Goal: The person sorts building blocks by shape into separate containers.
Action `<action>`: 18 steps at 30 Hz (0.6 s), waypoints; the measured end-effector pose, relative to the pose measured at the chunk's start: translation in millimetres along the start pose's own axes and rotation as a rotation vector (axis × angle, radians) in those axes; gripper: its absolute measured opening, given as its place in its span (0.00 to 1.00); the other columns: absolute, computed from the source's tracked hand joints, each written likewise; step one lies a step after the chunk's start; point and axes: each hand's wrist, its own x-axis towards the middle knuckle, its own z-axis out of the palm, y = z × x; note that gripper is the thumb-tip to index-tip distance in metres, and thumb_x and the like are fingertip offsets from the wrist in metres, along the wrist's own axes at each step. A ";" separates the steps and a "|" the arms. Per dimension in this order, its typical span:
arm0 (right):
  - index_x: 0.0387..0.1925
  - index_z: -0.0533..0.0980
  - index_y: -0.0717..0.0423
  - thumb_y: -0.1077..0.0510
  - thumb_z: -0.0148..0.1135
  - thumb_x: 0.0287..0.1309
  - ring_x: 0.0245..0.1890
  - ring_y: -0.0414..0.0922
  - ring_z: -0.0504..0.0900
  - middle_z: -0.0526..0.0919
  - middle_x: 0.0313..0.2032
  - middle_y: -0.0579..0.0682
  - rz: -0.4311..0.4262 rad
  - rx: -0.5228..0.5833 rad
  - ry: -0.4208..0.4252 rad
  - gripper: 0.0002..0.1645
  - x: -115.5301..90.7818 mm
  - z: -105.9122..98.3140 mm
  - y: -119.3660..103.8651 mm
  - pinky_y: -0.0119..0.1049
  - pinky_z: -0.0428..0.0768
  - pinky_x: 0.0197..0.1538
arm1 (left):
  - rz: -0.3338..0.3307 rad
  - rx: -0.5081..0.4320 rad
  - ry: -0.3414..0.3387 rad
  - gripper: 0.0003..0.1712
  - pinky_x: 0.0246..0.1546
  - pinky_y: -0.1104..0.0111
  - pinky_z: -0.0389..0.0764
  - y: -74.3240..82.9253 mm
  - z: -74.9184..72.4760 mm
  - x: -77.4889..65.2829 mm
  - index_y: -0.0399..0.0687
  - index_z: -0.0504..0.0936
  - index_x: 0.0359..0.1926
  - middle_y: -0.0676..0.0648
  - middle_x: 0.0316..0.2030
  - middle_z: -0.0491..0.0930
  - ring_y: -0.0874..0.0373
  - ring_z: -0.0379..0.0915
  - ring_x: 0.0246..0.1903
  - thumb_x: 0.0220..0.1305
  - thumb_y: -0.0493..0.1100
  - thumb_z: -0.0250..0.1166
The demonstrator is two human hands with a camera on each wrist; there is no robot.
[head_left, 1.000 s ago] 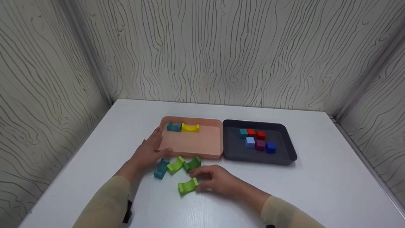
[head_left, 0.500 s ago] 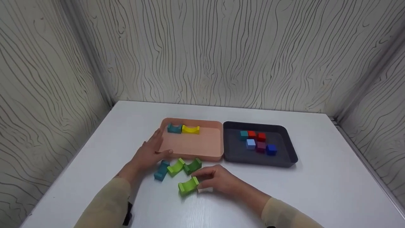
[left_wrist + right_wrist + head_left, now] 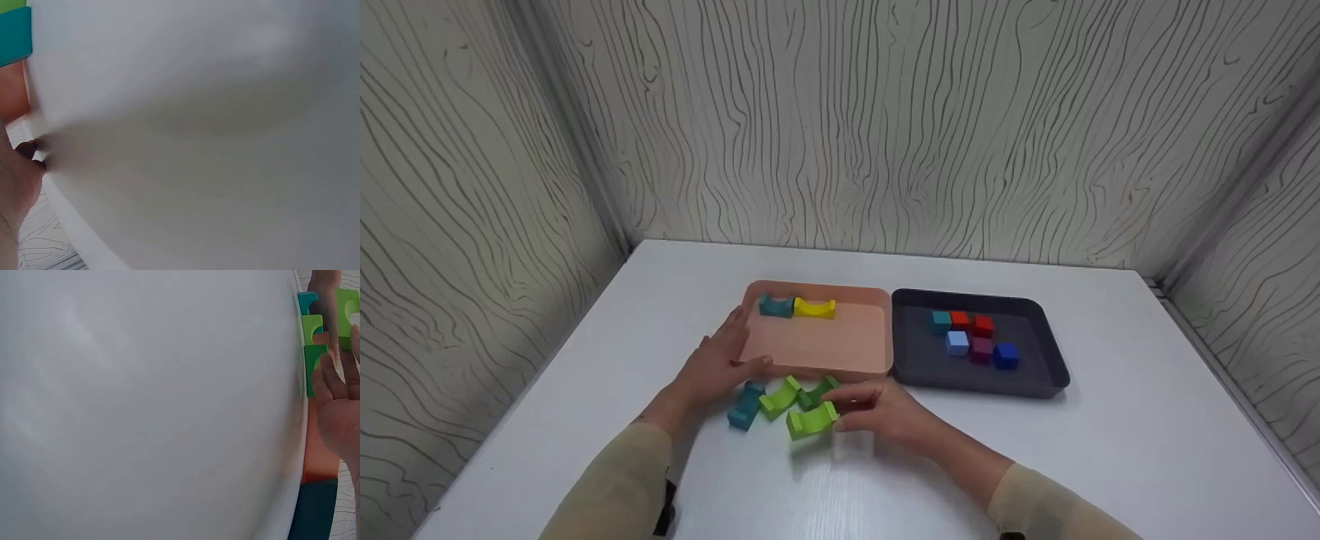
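In the head view my right hand (image 3: 885,411) pinches one end of a light green arch block (image 3: 811,421), held up off the table with its hollow facing upward. The same light green block shows at the right edge of the right wrist view, raised above the others. My left hand (image 3: 716,365) rests along the left side of the pink tray (image 3: 855,352), fingers stretched out and thumb over the front rim. Before the tray lie a teal arch block (image 3: 745,406), a second light green arch block (image 3: 780,399) and a dark green arch block (image 3: 814,393), partly hidden by the held one.
Inside the pink tray, a teal arch block (image 3: 776,306) and a yellow arch block (image 3: 814,308) stand end to end along the back. A dark grey tray (image 3: 915,367) adjoins it on the right, holding several small cubes (image 3: 981,350). Patterned panels (image 3: 840,127) enclose the white table (image 3: 1117,420).
My right hand has taken the front light green block and lifted it off the table. My left hand keeps its place at the tray, and the loose blocks have not moved.
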 end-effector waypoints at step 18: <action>0.61 0.86 0.45 0.56 0.74 0.67 0.62 0.51 0.80 0.85 0.61 0.48 -0.079 0.011 0.156 0.22 18.2 -30.8 -51.2 0.37 0.82 0.62 | 0.019 -0.021 -0.003 0.61 0.80 0.39 0.35 -3.2 0.1 -1.1 0.64 0.35 0.87 0.54 0.86 0.37 0.45 0.36 0.84 0.70 0.75 0.61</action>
